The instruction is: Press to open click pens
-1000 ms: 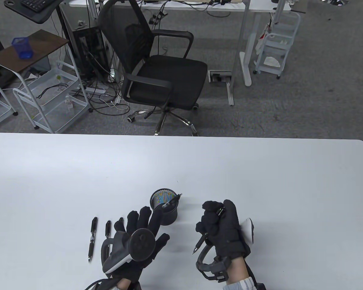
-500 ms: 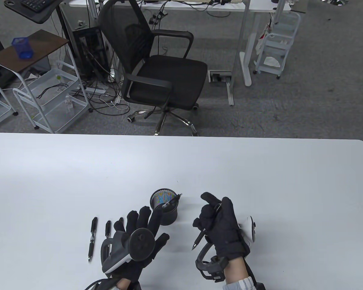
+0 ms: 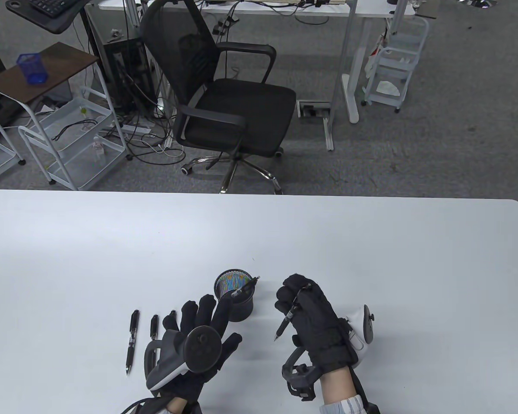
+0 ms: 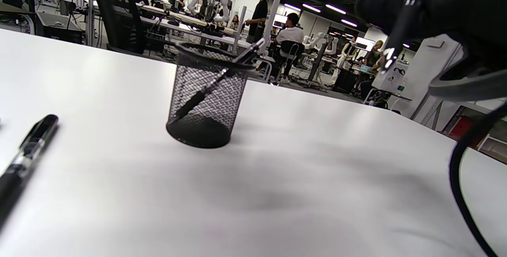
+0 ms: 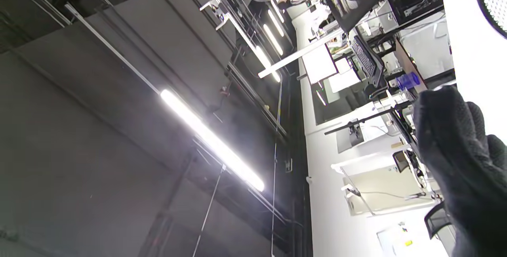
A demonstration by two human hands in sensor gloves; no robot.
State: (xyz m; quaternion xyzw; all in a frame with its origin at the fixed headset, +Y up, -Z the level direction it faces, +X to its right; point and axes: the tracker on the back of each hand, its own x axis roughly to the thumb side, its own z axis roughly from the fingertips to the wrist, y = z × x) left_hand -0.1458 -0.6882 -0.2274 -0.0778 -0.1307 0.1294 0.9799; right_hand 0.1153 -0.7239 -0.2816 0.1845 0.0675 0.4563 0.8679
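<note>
1. Right hand clamps slim black click pen, tip down, above white table.
2. Left hand flat, fingers spread, beside black mesh pen cup.

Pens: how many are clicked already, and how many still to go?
One pen already stands in the cup; whether it was clicked is not visible. The right hand holds a pen, tip down. At least two pens lie on the table by the open left hand, apparently waiting.
</note>
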